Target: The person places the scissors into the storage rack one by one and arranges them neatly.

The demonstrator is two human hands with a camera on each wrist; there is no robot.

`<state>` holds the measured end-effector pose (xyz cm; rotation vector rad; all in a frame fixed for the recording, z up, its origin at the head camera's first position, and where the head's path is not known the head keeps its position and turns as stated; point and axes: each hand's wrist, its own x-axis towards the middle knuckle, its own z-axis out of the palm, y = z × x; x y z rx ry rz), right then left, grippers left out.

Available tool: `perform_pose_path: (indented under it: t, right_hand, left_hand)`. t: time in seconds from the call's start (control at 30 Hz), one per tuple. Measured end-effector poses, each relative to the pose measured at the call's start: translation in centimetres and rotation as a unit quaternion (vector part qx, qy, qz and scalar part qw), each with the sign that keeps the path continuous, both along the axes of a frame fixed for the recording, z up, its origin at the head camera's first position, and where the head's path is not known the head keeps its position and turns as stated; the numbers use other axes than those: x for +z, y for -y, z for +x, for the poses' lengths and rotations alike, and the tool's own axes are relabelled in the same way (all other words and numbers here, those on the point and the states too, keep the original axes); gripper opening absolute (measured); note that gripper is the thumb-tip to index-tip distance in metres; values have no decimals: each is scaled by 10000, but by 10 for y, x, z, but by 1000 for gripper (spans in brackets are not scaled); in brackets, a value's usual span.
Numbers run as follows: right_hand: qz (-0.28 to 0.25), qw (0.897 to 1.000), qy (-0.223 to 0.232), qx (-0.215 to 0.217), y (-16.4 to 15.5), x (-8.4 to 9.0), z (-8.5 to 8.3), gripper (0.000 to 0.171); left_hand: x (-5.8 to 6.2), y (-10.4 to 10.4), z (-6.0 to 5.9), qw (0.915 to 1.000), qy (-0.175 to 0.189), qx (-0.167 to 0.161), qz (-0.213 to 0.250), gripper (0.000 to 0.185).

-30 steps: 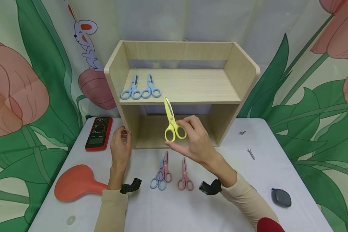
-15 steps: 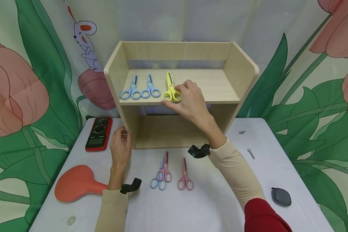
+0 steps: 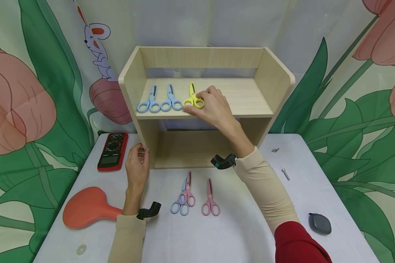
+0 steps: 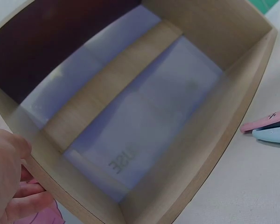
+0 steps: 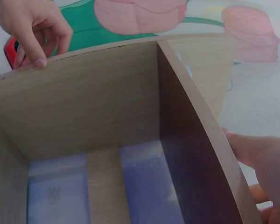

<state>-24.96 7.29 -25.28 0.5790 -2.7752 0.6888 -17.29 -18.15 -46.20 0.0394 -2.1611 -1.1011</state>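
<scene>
A light wooden shelf unit [image 3: 266, 78] stands at the back of the white table [image 3: 237, 233]. On its upper board lie two blue scissors [image 3: 149, 100] [image 3: 171, 99] and, to their right, yellow scissors [image 3: 191, 96]. My right hand [image 3: 200, 104] grips the yellow pair's handle rings, which rest on the board. My left hand [image 3: 141, 153] holds the front edge of the shelf's left side panel; the right wrist view shows its fingers [image 5: 37, 32] curled over that edge. On the table in front lie a pink pair crossed over a blue pair [image 3: 183, 197] and another pink pair [image 3: 210, 199].
A red multimeter [image 3: 112, 151] and an orange paddle-shaped thing [image 3: 85, 207] lie to the left. On the right are a bolt [image 3: 285, 174], small screws [image 3: 275, 150] and a grey oval object [image 3: 320, 223]. The shelf's lower compartment [image 4: 144, 116] holds nothing.
My right hand lifted the yellow scissors from in front of the lower opening onto the upper board, then slid them a little toward the blue pairs. The left hand stayed put.
</scene>
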Motion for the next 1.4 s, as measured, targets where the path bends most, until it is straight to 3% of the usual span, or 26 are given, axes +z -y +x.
perform_pose_path:
  t: [0.13,0.3,0.5,0.57,0.63,0.93,1.2,1.4]
  right_hand:
    - [-14,9999,-142,-96,0,0,3,77]
    - [-187,9936,-1072,-317,-1,-6,16,82]
    - [-687,9608,-2687,-21,-2,-27,43,73]
    - [-776,9513,-2981,87,-2,-38,52,73]
    - [-809,9481,-3068,198,-2,-50,61,73]
    - [-605,9659,-2476,452,-2,-120,96,80]
    - [-303,9913,-1212,411,2,-183,117,83]
    - [317,9983,-407,287,5,-218,128,81]
  left_hand:
    - [0,-1,-1,10000,-67,10,-34,33]
    - [0,-2,0,10000,-25,5,-20,32]
    - [0,-2,0,10000,-32,-26,-10,33]
    - [0,-2,0,10000,-11,-27,-18,33]
    - [0,-2,1,10000,-6,-25,-15,33]
    - [1,-2,1,10000,-28,31,-56,33]
    - [2,-1,1,9999,-105,35,-58,32]
    - [2,-1,0,9999,-82,61,-82,32]
